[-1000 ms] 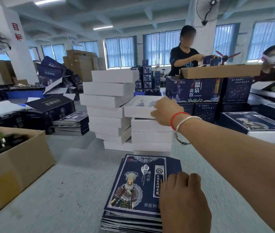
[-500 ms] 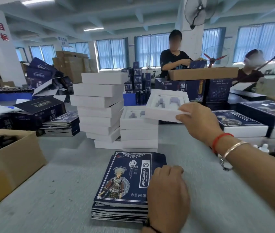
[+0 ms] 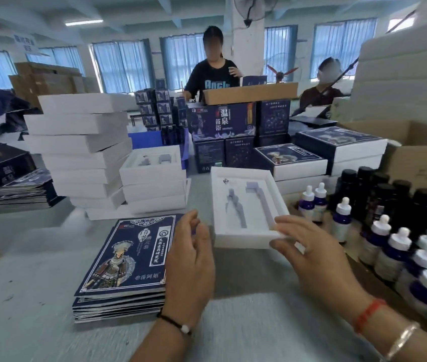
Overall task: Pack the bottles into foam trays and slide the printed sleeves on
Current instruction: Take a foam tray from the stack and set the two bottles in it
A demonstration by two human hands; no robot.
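Now that the right hand (image 3: 319,259) has carried a white foam tray (image 3: 243,239) off the short stack and brought it down to the table at about one o'clock, the packing of this unit can begin. Its fingers are clamped on the tray's near right corner, thumb on the rim. The left hand (image 3: 190,259), a moment ago flat on the pile of printed sleeves (image 3: 121,259) at eleven o'clock, has lifted, fingers apart and loosely curled beside the tray's left edge, gripping nothing. The tray's bottle space is empty; only two grey tools lie in its cut-outs. At three o'clock the bottles (image 3: 395,246) stand crowded along the table edge, white-capped ones nearest, dark ones behind, none yet in the tray. Farther off at twelve o'clock the short stack (image 3: 155,186) shows another open tray on top with similar grey pieces. Beyond, at two o'clock, sleeved boxes (image 3: 290,158) lie finished.
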